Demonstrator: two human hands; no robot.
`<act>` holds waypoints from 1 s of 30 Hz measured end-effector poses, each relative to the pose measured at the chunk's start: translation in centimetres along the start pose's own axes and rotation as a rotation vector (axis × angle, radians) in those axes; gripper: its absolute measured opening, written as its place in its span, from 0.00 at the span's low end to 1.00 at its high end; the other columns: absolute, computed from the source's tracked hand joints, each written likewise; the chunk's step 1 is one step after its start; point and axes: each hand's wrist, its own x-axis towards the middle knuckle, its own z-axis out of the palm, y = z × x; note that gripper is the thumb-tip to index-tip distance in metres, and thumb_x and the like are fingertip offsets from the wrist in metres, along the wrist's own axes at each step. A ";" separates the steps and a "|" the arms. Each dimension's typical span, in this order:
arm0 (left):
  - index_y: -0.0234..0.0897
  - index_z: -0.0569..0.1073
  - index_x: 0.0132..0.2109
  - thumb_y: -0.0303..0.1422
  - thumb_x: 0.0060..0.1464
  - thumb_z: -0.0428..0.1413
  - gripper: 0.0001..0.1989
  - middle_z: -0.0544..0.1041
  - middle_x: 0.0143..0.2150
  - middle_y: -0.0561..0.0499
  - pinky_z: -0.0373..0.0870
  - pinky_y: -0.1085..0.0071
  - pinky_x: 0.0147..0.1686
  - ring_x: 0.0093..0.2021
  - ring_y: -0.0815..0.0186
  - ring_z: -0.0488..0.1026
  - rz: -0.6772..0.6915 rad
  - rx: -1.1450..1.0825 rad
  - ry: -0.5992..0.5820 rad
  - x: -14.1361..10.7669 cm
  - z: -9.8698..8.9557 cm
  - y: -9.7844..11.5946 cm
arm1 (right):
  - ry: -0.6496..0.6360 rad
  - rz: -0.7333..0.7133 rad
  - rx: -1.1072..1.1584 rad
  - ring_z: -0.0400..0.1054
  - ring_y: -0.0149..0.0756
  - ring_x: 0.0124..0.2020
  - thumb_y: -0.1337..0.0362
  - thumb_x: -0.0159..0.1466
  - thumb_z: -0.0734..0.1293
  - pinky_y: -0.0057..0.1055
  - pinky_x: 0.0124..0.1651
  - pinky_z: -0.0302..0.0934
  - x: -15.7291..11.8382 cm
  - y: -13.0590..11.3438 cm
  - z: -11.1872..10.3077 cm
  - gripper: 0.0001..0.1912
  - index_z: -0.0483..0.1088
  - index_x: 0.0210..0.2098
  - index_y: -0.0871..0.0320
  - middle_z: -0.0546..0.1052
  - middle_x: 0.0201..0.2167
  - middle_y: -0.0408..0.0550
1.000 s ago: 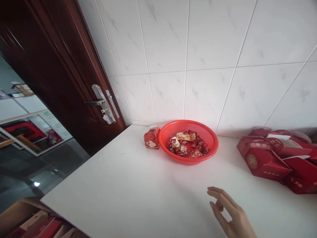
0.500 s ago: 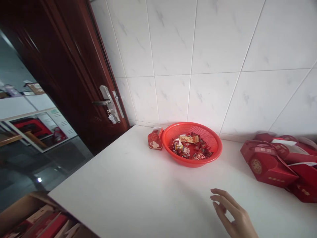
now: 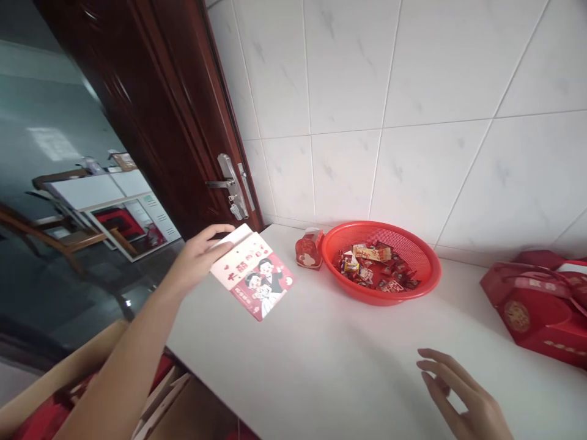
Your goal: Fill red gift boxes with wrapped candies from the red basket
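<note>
My left hand (image 3: 199,256) is closed on the top edge of a flat-folded gift box (image 3: 257,272), held above the left part of the white table (image 3: 302,348). The box is cream and pink, printed with a cartoon wedding couple. My right hand (image 3: 463,391) hovers over the table at the lower right, fingers curved and apart, holding nothing. A red plastic basket (image 3: 426,285) with wrapped candies (image 3: 383,269) in it stands by the wall. Against its left side is a small red box (image 3: 309,249) that stands folded up.
Red gift boxes with handles (image 3: 527,308) are piled at the right. Below the table's left edge sits an open cardboard carton (image 3: 98,351) holding red and cream flat pieces. A dark red door (image 3: 183,116) stands at the left, beside the tiled wall (image 3: 343,91).
My left hand has come into view from the lower left, holding the flat gift box. My right hand keeps its curved, open shape. The view has turned a little to the left.
</note>
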 end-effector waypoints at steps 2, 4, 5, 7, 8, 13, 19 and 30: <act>0.35 0.72 0.53 0.49 0.50 0.61 0.29 0.81 0.35 0.55 0.68 0.77 0.28 0.29 0.68 0.74 0.056 -0.057 -0.114 0.7 2.3 0.8 | 0.009 0.029 0.003 0.70 0.30 0.23 0.48 0.70 0.63 0.23 0.21 0.69 0.0 -0.1 0.0 0.18 0.77 0.38 0.52 0.79 0.45 0.55; 0.35 0.75 0.44 0.48 0.51 0.60 0.22 0.80 0.33 0.54 0.66 0.77 0.27 0.28 0.67 0.73 0.164 -0.028 -0.214 1.2 4.3 1.0 | 0.005 0.047 0.008 0.70 0.30 0.24 0.49 0.70 0.63 0.22 0.19 0.67 0.0 -0.1 0.1 0.17 0.77 0.39 0.52 0.79 0.46 0.56; 0.35 0.76 0.40 0.48 0.52 0.59 0.19 0.80 0.33 0.53 0.66 0.77 0.28 0.29 0.66 0.74 0.223 -0.002 -0.279 1.4 5.3 1.0 | 0.001 0.048 0.008 0.70 0.30 0.24 0.50 0.71 0.63 0.22 0.19 0.67 0.0 -0.1 0.1 0.16 0.77 0.40 0.52 0.78 0.47 0.55; 0.35 0.79 0.37 0.45 0.55 0.57 0.17 0.82 0.35 0.50 0.68 0.75 0.31 0.34 0.63 0.76 0.333 0.051 -0.439 1.5 7.4 0.9 | -0.013 0.038 0.006 0.70 0.29 0.24 0.52 0.71 0.62 0.22 0.20 0.67 0.0 0.0 0.1 0.14 0.76 0.42 0.52 0.78 0.48 0.55; 0.36 0.81 0.38 0.43 0.57 0.56 0.15 0.82 0.37 0.50 0.69 0.74 0.34 0.36 0.62 0.77 0.380 0.073 -0.523 1.3 8.5 0.9 | -0.024 0.033 0.005 0.70 0.29 0.24 0.54 0.71 0.62 0.22 0.21 0.67 0.0 0.0 0.2 0.13 0.75 0.44 0.52 0.77 0.47 0.55; 0.37 0.83 0.44 0.32 0.64 0.51 0.15 0.84 0.39 0.48 0.72 0.72 0.41 0.37 0.64 0.78 0.711 0.101 -0.802 -0.8 14.6 2.2 | -0.071 0.091 0.006 0.70 0.30 0.24 0.54 0.70 0.65 0.24 0.27 0.71 -0.4 0.3 1.1 0.23 0.64 0.62 0.51 0.76 0.33 0.45; 0.38 0.81 0.51 0.29 0.64 0.52 0.15 0.84 0.48 0.46 0.73 0.72 0.48 0.47 0.63 0.80 0.844 -0.131 -1.095 -2.9 19.8 4.2 | -0.091 0.293 0.145 0.70 0.33 0.25 0.51 0.65 0.68 0.30 0.31 0.71 -0.8 -0.6 3.2 0.38 0.55 0.70 0.53 0.77 0.39 0.49; 0.40 0.62 0.70 0.53 0.59 0.57 0.38 0.78 0.56 0.39 0.71 0.60 0.54 0.51 0.58 0.78 0.469 -0.361 -1.481 2.1 23.5 6.0 | -0.164 0.470 0.342 0.73 0.40 0.33 0.48 0.61 0.70 0.32 0.34 0.68 1.4 -1.2 5.2 0.30 0.66 0.58 0.55 0.79 0.37 0.47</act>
